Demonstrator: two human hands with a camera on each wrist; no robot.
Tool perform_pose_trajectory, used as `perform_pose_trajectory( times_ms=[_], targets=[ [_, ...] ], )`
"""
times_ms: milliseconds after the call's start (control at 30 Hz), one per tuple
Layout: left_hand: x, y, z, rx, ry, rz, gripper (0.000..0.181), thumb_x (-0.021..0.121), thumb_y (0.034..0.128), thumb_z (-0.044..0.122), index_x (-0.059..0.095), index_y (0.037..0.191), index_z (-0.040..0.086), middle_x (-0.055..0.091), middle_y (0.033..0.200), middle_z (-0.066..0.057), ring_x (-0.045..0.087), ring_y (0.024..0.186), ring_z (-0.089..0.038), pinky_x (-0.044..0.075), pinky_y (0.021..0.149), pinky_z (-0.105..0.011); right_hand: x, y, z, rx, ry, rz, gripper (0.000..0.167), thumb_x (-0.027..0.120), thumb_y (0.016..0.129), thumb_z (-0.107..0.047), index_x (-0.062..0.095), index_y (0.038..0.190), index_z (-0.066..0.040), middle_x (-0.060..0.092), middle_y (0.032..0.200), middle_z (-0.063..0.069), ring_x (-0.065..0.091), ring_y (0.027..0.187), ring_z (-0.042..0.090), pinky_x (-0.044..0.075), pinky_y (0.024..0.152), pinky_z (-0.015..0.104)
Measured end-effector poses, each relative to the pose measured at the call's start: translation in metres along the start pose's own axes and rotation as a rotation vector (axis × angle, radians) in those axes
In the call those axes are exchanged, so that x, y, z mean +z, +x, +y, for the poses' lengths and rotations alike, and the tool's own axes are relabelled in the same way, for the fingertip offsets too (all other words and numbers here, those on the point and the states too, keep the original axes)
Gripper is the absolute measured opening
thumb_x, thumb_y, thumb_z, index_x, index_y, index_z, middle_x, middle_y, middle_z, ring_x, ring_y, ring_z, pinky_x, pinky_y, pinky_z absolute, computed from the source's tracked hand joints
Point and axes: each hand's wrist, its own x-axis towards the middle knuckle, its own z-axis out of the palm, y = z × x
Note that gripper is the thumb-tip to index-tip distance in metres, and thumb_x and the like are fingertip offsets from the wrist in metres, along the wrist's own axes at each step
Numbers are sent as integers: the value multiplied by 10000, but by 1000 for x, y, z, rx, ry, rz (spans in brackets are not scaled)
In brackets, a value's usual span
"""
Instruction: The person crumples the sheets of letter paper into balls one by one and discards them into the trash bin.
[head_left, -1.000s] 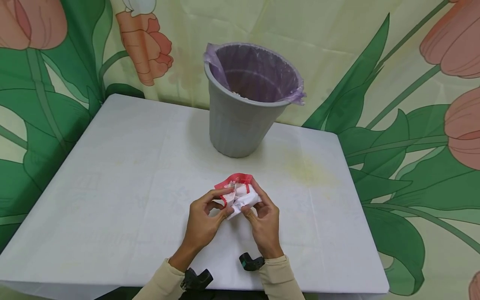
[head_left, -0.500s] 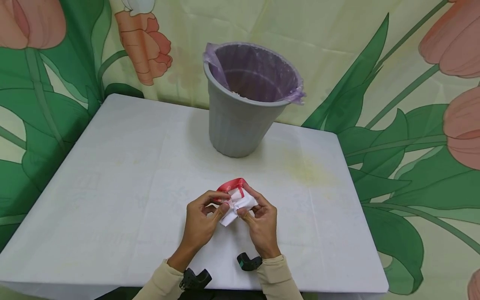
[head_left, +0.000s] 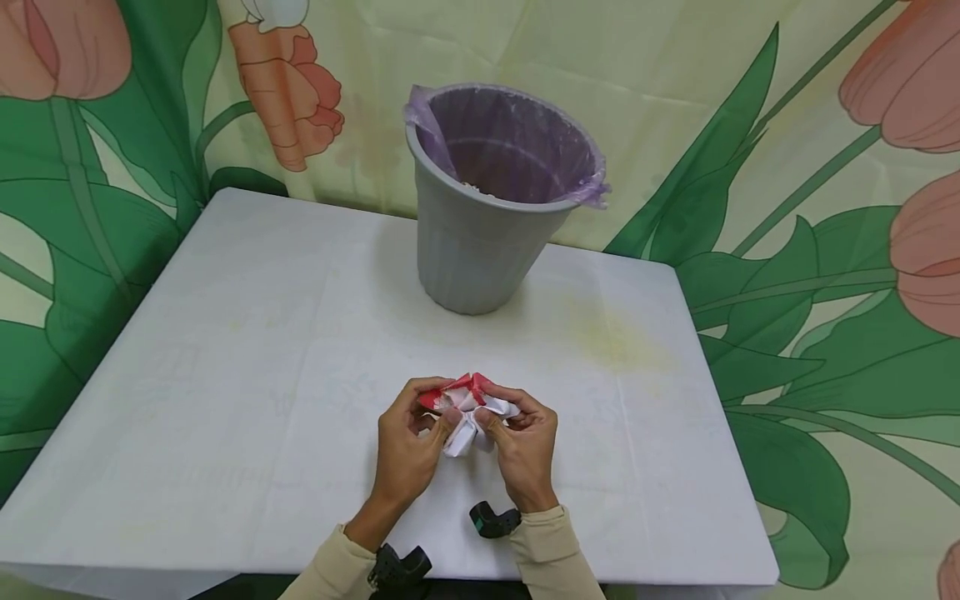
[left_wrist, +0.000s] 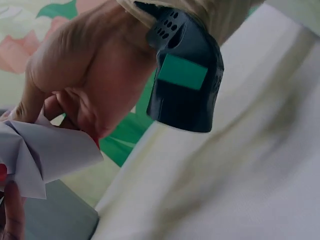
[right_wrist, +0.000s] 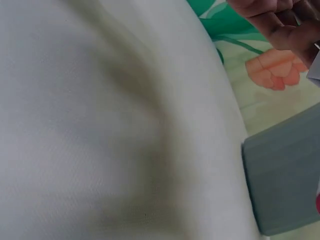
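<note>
Over the near middle of the table, both hands hold a crumpled piece of red-and-white paper point(head_left: 467, 435). My left hand point(head_left: 407, 443) pinches its left side, thumb in front and fingers behind. At its right side my right hand point(head_left: 527, 446) pinches it likewise. Folded white flaps of the paper point(left_wrist: 65, 152) show in the left wrist view, beside the right hand point(left_wrist: 85, 70); a fingertip of the left hand point(left_wrist: 13, 212) touches the lower flap. The right wrist view catches only part of the left hand point(right_wrist: 285, 25) and a paper corner.
A grey bin point(head_left: 480, 262) with a purple bag liner point(head_left: 517, 142) stands at the back of the white-covered table point(head_left: 225, 400); some pale bits lie inside it. Behind hangs a flower-print curtain point(head_left: 660, 100). Dark devices sit on both wrists, including the right wrist device point(head_left: 495, 520).
The paper has come slightly nearer the body and is more crumpled, its red edge folded down between the fingers. Both hands keep hold of it; the bin has not moved.
</note>
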Motion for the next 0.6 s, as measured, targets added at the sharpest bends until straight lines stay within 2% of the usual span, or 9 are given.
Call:
perform_pose_trajectory(
  times_ms=[100,233,300,367,467,600],
  targets=[
    [2,-1,-1,34,15,7,361,846,895,87,725,1234,118,758,1205,-60,676,871,-161,589,706,-214,0,0,0,-11,-12,19,274,838,868,38,764,1128,86,824,1117,90,783,1050,157,622,806,216],
    [5,0,-3,132,36,14,210,838,902,59,777,1097,105,799,1071,-63,705,800,-126,606,661,-251,0,0,2,-38,-10,34,238,823,884,40,767,1107,103,826,1098,98,793,1062,206,638,860,261],
    [7,0,-4,183,50,20,159,832,909,48,786,1051,104,805,1023,-64,710,781,-119,602,635,-256,1,0,4,-57,-11,48,222,818,887,46,766,1089,121,831,1069,81,796,1050,199,639,851,257],
    [8,0,-5,205,59,19,137,826,918,55,787,1038,110,811,1013,-56,714,773,-114,601,626,-247,3,0,5,-76,-21,72,204,824,880,47,769,1055,136,836,1024,44,799,1019,167,636,818,238],
    [7,0,-5,196,57,-10,141,826,925,81,783,1054,118,811,1032,-52,715,786,-121,601,632,-245,5,-1,8,-87,-23,122,183,834,861,63,768,1006,153,835,956,7,799,979,132,632,785,223],
    [2,-1,-4,125,33,-108,332,890,858,117,757,1162,129,776,1143,-60,706,843,-144,610,637,-262,6,-1,11,-70,-19,181,168,830,856,77,774,999,145,833,925,7,799,918,106,627,730,210]
  ],
)
